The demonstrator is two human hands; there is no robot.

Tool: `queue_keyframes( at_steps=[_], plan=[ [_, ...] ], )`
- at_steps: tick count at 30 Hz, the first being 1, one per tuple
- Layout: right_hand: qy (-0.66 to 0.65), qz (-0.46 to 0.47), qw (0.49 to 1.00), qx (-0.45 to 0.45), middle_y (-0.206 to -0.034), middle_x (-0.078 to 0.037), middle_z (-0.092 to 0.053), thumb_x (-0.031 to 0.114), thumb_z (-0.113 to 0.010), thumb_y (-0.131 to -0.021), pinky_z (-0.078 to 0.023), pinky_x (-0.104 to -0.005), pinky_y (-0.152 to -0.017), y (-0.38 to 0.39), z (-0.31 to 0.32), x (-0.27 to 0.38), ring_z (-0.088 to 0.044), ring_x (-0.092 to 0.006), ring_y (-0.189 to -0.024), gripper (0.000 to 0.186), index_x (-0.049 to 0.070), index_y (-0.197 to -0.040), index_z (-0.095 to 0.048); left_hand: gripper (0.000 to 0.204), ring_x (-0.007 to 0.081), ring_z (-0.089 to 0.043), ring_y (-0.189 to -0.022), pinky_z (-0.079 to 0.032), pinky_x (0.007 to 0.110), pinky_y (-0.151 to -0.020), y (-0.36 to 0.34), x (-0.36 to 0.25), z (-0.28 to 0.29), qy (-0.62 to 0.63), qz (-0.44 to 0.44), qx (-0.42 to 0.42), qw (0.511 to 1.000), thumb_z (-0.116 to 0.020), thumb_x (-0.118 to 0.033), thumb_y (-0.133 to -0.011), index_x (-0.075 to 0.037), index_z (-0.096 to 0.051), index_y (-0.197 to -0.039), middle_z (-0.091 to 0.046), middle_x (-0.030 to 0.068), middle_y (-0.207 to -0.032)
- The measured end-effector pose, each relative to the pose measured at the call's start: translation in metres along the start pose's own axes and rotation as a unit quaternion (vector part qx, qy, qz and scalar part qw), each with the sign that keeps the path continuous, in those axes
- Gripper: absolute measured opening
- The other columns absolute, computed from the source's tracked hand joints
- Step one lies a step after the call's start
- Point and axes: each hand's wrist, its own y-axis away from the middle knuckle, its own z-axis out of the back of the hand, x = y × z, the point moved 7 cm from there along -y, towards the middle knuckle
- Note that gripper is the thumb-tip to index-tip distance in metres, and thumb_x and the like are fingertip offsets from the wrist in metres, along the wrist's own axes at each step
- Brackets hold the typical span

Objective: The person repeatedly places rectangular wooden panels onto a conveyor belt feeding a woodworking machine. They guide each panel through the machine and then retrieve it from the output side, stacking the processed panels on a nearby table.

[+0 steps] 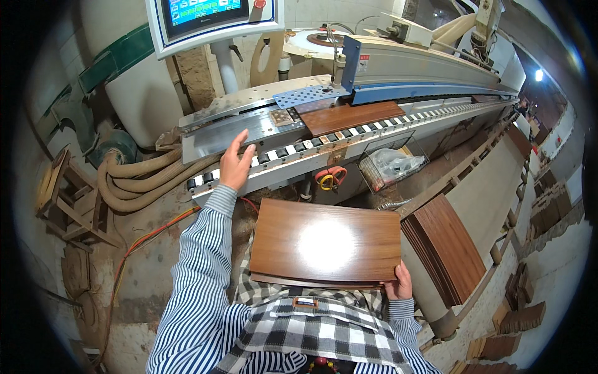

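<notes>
My left hand (pixel 237 161) reaches forward with thumb and fingers apart and nothing in it, over the near end of the roller track (pixel 283 152) of a long machine. With my right hand (pixel 399 284) I grip the lower right corner of a brown wood-grain board (pixel 280 240), which lies level across my lap and shines with reflected light. A second edge shows under its near side, so at least one more board seems to lie beneath. Another brown board (pixel 352 118) rests on the machine bed beside the rollers, partly under the blue guard (pixel 311 96).
To my right a stack of brown boards (pixel 450 246) sits on a long roller stand (pixel 479 181). Below the track hang a wire basket (pixel 392 163) with a plastic bag and red-yellow loops (pixel 331 179). Hoses (pixel 128 187), a wooden stool (pixel 78 199) and a control screen (pixel 205 14) are leftward.
</notes>
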Motion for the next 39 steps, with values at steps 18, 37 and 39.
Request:
queue_keyframes(
  at_steps=[18, 37, 39],
  plan=[
    [-0.165, -0.094, 0.974, 0.126, -0.113, -0.014, -0.061, 0.032, -0.047, -0.098, -0.056, -0.0386, -0.08, -0.132, -0.158, -0.012, -0.065, -0.0255, -0.093, 0.043, 0.006, -0.131, -0.043, 0.064, 0.0341, -0.029, -0.136, -0.018, 0.05, -0.112, 0.09, -0.03, 0.068, -0.375, -0.11, 0.111, 0.914, -0.064, -0.045, -0.081, -0.013, -0.047, -0.134, -0.037, 0.0148, -0.144],
    [0.586, 0.115, 0.767, -0.236, -0.116, -0.02, -0.059, 0.026, -0.054, -0.091, -0.043, -0.0381, -0.093, 0.012, 0.02, -0.006, -0.056, -0.0316, -0.107, 0.042, -0.002, -0.122, -0.053, 0.072, 0.0284, -0.036, -0.131, -0.013, 0.054, -0.111, 0.01, 0.007, 0.065, -0.449, 0.085, 0.016, 0.889, -0.06, -0.062, -0.076, -0.01, -0.056, -0.125, -0.043, 0.0144, -0.14],
    [0.576, 0.098, 0.778, -0.232, -0.113, -0.022, -0.06, 0.03, -0.055, -0.091, -0.044, -0.0394, -0.091, 0.013, 0.024, -0.02, -0.057, -0.0325, -0.105, 0.042, -0.001, -0.119, -0.055, 0.072, 0.0288, -0.035, -0.131, -0.014, 0.053, -0.11, 0.008, 0.009, 0.063, -0.448, 0.081, 0.024, 0.89, -0.06, -0.062, -0.076, -0.01, -0.055, -0.126, -0.042, 0.0143, -0.14]
  ],
)
